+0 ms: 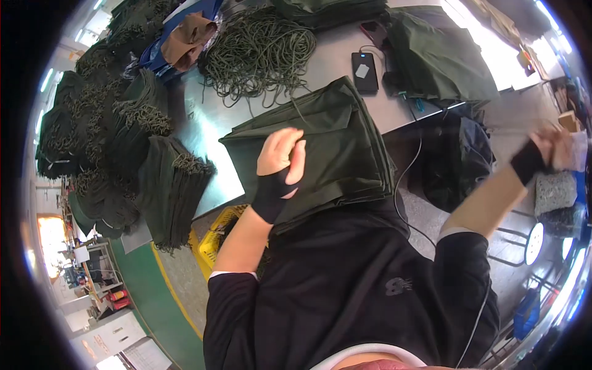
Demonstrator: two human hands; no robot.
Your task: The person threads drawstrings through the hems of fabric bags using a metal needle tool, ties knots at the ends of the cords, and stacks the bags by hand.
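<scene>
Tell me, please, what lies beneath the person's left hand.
Folded dark green fabric shows around the left hand; the patch directly beneath is covered, so contact cannot be confirmed.

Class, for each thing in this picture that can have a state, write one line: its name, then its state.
Left hand: over the green fabric stack, fingers bent
Right hand: out to the side, motion-blurred, grip unclear
Green fabric stack: flat, layered
Green cord: loose, tangled heap
Black device: blue light on
Yellow crate: partly hidden

L hand (pixel 281 155) over grn fabric stack (pixel 342 145); R hand (pixel 552 147) well apart, blurred; cord heap (pixel 262 54) nr stack
</scene>
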